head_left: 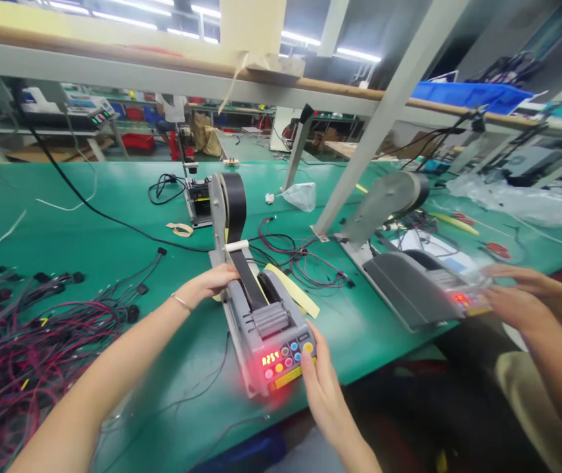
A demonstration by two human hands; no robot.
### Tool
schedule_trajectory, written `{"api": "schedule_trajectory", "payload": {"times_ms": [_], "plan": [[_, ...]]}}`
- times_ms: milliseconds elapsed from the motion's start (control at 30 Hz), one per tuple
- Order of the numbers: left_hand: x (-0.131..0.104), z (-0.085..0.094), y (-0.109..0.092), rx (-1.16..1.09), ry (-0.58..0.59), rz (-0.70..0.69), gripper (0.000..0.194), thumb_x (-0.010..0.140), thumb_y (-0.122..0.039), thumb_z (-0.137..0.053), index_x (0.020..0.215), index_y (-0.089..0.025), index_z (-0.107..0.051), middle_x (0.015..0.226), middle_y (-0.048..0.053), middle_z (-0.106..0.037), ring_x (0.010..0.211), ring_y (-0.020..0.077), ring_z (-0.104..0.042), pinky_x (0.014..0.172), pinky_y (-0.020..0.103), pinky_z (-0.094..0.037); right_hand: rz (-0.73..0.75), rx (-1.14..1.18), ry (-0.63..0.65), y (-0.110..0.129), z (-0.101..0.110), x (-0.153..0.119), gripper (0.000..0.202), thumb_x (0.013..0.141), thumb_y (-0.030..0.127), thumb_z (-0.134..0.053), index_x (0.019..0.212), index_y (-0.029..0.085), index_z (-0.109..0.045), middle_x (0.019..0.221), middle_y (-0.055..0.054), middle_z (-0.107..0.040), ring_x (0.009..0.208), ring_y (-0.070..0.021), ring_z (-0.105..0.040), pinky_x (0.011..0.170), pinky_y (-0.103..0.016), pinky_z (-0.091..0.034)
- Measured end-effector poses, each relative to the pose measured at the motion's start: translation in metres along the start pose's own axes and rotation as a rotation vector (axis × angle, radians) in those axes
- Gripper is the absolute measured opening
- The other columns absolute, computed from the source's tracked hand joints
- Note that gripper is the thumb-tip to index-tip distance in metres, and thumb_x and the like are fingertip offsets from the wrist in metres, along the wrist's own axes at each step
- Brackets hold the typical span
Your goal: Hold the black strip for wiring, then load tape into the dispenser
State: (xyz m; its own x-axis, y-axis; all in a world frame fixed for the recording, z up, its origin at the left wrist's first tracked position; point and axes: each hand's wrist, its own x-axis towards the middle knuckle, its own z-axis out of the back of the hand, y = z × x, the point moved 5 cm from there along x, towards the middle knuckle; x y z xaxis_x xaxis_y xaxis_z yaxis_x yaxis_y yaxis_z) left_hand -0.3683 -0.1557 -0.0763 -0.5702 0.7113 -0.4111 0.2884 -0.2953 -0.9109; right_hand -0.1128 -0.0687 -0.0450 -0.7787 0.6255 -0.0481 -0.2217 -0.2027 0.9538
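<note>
A grey tape dispensing machine (273, 328) stands on the green table, its red display lit and coloured buttons on its front panel. A roll of black tape (236, 203) sits upright at its rear, and a black strip runs down into the machine. My left hand (219, 279) rests at the machine's left rear side, beside the black strip; its fingertips are partly hidden, so its grip is unclear. My right hand (319, 368) touches the right front corner by the buttons, fingers extended, holding nothing.
Bundled red and black wires (24, 355) cover the table's left side. At the right, a person's hands (522, 295) are at a second grey machine (409, 289). A slanted metal post (359, 151) stands between the machines. A plastic bag (301, 196) lies behind.
</note>
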Motion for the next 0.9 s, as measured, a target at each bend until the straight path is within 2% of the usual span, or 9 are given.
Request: {"api": "schedule_trajectory", "payload": {"times_ms": [100,300,433,600,667,767,833,900], "plan": [[0.002,-0.004,-0.001,-0.007,-0.011,-0.009,0.021,0.054,-0.023,-0.072,0.07,-0.01,-0.069,0.072,0.009,-0.07,0.06,0.0166,-0.062,0.058,0.025,-0.05,-0.013,-0.015,-0.002,-0.004,0.001,0.0,0.054,0.089,0.05,-0.034,0.135,0.023,-0.032,0.14,-0.005,-0.038,0.13,-0.018,-0.033,0.107,-0.03,-0.025],[-0.006,-0.009,-0.005,-0.022,-0.134,-0.044,0.016,0.066,-0.025,-0.064,0.074,-0.011,-0.068,0.067,0.006,-0.07,0.055,0.014,-0.062,0.054,0.023,-0.05,0.029,-0.048,-0.007,-0.011,0.002,0.002,0.054,0.088,0.048,-0.036,0.135,0.021,-0.033,0.138,-0.008,-0.04,0.128,-0.0207,-0.036,0.106,-0.033,-0.028],[-0.008,-0.009,-0.005,-0.043,-0.195,-0.025,0.015,0.066,-0.025,-0.064,0.062,-0.011,-0.065,0.057,0.005,-0.066,0.048,0.0144,-0.06,0.047,0.022,-0.047,0.022,-0.051,-0.022,-0.01,0.001,0.002,0.054,0.089,0.048,-0.034,0.135,0.02,-0.033,0.138,-0.008,-0.04,0.128,-0.021,-0.036,0.106,-0.035,-0.029],[-0.005,-0.008,-0.002,-0.093,-0.267,-0.02,0.011,0.064,-0.022,-0.064,0.062,-0.012,-0.065,0.057,0.004,-0.067,0.049,0.0154,-0.061,0.05,0.024,-0.05,0.021,-0.01,-0.002,-0.011,0.003,0.002,0.054,0.089,0.049,-0.036,0.135,0.021,-0.034,0.139,-0.008,-0.04,0.129,-0.0203,-0.035,0.107,-0.034,-0.028],[-0.005,-0.008,-0.001,-0.108,-0.286,-0.019,0.009,0.065,-0.021,-0.063,0.064,-0.012,-0.065,0.056,0.003,-0.067,0.047,0.0147,-0.061,0.05,0.023,-0.05,-0.024,0.06,0.047,-0.013,0.007,0.006,0.054,0.089,0.051,-0.036,0.134,0.022,-0.036,0.138,-0.007,-0.041,0.128,-0.0196,-0.036,0.106,-0.033,-0.03],[-0.008,-0.01,-0.003,-0.124,-0.302,-0.022,0.009,0.066,-0.02,-0.061,0.061,-0.012,-0.064,0.052,0.003,-0.065,0.044,0.0137,-0.059,0.047,0.023,-0.049,-0.092,0.132,0.189,-0.011,0.012,0.02,0.055,0.088,0.053,-0.035,0.13,0.019,-0.044,0.133,-0.007,-0.048,0.124,-0.0207,-0.042,0.104,-0.035,-0.033],[-0.01,-0.011,-0.004,-0.135,-0.309,-0.03,0.009,0.066,-0.018,-0.06,0.062,-0.012,-0.064,0.052,0.003,-0.065,0.043,0.0134,-0.059,0.047,0.023,-0.049,-0.046,0.055,0.262,0.002,0.014,0.035,0.054,0.087,0.051,-0.037,0.129,0.019,-0.047,0.131,-0.006,-0.051,0.121,-0.0215,-0.045,0.103,-0.036,-0.034],[-0.011,-0.012,-0.004,-0.142,-0.309,-0.035,0.009,0.066,-0.018,-0.06,0.064,-0.011,-0.065,0.054,0.004,-0.066,0.044,0.0139,-0.059,0.047,0.023,-0.049,0.046,-0.112,0.313,0.021,0.011,0.052,0.046,0.087,0.044,-0.041,0.125,0.021,-0.053,0.12,-0.004,-0.059,0.111,-0.0211,-0.053,0.097,-0.035,-0.04]]}}
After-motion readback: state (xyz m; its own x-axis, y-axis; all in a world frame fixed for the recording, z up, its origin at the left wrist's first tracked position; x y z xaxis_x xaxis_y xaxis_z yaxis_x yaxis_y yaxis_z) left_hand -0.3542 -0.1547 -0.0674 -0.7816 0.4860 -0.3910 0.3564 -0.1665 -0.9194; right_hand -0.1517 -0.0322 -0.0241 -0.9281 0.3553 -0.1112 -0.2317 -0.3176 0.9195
